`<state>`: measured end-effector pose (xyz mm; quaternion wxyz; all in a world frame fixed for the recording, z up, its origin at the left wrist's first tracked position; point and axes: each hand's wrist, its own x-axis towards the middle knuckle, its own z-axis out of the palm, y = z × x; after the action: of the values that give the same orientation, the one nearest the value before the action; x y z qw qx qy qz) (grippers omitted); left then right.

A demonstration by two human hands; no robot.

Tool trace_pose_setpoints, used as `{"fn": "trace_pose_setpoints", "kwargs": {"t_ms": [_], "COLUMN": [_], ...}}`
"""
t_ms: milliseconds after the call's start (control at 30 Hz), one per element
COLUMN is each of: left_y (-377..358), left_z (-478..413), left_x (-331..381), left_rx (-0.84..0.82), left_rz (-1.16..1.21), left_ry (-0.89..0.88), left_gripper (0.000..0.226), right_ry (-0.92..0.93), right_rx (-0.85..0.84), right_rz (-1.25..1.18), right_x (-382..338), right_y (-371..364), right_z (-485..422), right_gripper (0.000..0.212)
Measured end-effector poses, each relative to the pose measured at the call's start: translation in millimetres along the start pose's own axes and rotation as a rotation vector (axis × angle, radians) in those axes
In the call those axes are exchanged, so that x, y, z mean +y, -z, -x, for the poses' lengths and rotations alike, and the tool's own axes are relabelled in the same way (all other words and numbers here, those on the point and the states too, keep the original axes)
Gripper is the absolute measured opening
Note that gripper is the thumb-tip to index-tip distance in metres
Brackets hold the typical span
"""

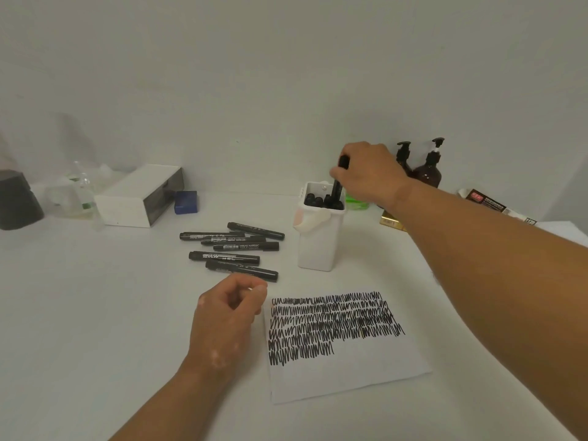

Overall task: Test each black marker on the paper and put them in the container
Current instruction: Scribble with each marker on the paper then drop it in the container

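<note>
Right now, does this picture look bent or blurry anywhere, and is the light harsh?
Head view: the wide-angle lens bends the far edge of the table and swells the near right forearm; light soft and even, shadows faint; glass items at the left edge smeared; scribbles on the paper sharp.

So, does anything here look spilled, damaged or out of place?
Nothing stands out. The loose markers lie beside the container, the paper lies flat, and the right hand holds one marker nearly upright in the container.

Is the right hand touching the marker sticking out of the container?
Touching. The head view shows the right hand pinching the marker by its upper end, lower end inside the white container.
</note>
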<state>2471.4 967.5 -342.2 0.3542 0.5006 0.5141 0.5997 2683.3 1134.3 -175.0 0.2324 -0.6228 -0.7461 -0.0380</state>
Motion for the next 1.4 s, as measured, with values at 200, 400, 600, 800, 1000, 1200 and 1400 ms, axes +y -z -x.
{"fn": "trace_pose_setpoints", "kwargs": {"t_ms": [200, 400, 600, 800, 1000, 1200, 1400], "left_y": [-2, -2, -2, -1, 0, -2, -3], "left_z": [0, 0, 0, 0, 0, 1, 6], "left_x": [0, 1, 1, 1, 2, 6, 9], "left_rx": [-0.003, -0.004, -0.006, -0.011, -0.018, -0.04, -0.092], "left_rz": [-0.001, -0.008, -0.013, -0.013, -0.018, -0.035, -0.108], "left_ry": [0.015, 0.004, 0.008, 0.014, 0.025, 0.023, -0.007], "left_gripper": [0.023, 0.018, 0.015, 0.016, 0.016, 0.015, 0.03], "right_ry": [0.02, 0.019, -0.065, -0.11, -0.142, -0.227, -0.157], "right_rx": [-0.063, 0.008, -0.059, 0.041, 0.189, -0.053, -0.122], "right_rz": [0.06, 0.157, 0.173, -0.082, -0.379, -0.536, -0.549], "right_x": [0, -1, 5, 8, 20, 43, 46], "right_y": [-21, -31, -38, -19, -1, -29, -61], "right_z": [-3, -9, -11, -5, 70, 177, 215], "right_gripper": [0.025, 0.024, 0.038, 0.032, 0.016, 0.009, 0.011]}}
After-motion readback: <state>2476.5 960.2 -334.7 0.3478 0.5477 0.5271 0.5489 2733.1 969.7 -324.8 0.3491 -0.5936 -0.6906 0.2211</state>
